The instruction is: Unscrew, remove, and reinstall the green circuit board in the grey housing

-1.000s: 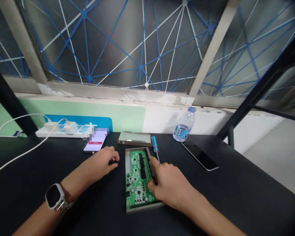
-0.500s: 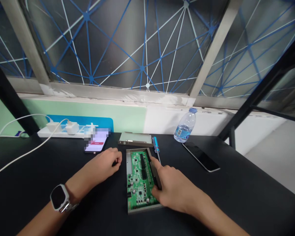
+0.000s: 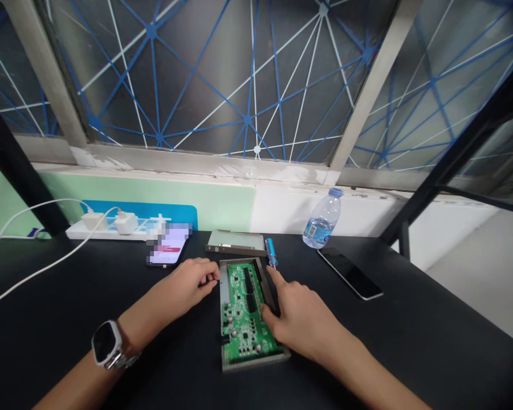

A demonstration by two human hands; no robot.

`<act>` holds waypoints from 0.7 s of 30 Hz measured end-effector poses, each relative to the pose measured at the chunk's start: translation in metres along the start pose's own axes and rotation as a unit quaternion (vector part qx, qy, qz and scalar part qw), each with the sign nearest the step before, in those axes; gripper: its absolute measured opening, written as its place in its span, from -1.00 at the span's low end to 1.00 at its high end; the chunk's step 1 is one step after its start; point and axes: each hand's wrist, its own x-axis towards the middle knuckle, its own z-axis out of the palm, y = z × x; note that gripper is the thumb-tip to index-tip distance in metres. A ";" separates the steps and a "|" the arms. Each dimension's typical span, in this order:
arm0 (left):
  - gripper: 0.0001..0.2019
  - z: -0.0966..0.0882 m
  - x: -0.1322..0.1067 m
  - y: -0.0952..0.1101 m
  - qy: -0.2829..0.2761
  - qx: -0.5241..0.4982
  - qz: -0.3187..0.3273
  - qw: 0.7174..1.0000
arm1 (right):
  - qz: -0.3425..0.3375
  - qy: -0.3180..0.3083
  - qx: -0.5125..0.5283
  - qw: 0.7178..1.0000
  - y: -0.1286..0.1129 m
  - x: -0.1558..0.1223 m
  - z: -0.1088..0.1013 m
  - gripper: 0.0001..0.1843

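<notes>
A green circuit board (image 3: 239, 319) lies in a shallow metal case (image 3: 224, 285) on the black table. My right hand (image 3: 301, 316) grips the right side of this case, its thumb over the inner edge and its index finger stretched forward along the outside. The other right fingers are mostly hidden. At the upper left edge of the case is my left hand (image 3: 196, 280), fingers curled in with nothing visible in them; whether the fingertips touch the metal I cannot tell. Just beyond my right index finger lies a blue-handled screwdriver (image 3: 271, 252), its shaft mostly covered.
Behind the case sits a flat metal cover (image 3: 235, 241). A lit phone (image 3: 171, 247) lies by a power strip (image 3: 111, 228) with white cables (image 3: 38, 273). To the right are a water bottle (image 3: 322, 222) and a dark phone (image 3: 350, 274). A wall and window close off the back.
My left hand has moved slightly right, up to the case's edge. My right hand has shifted its hold on the side wall, with the index finger now outside it.
</notes>
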 end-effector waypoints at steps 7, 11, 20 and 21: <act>-0.86 0.004 0.002 0.006 0.045 -0.030 0.049 0.997 | 0.004 0.016 0.036 0.999 -0.001 0.009 0.007 -0.47; -0.85 0.011 0.002 0.010 0.081 -0.024 0.075 0.994 | -0.007 0.034 0.063 0.997 0.000 0.010 0.012 -0.51; -0.79 0.030 0.010 0.030 0.070 0.156 0.123 0.978 | -0.116 0.161 0.074 0.977 -0.010 0.006 0.009 -0.71; -0.78 0.033 0.011 0.029 0.068 0.177 0.127 0.974 | -0.157 0.180 0.081 0.968 -0.013 0.006 0.007 -0.77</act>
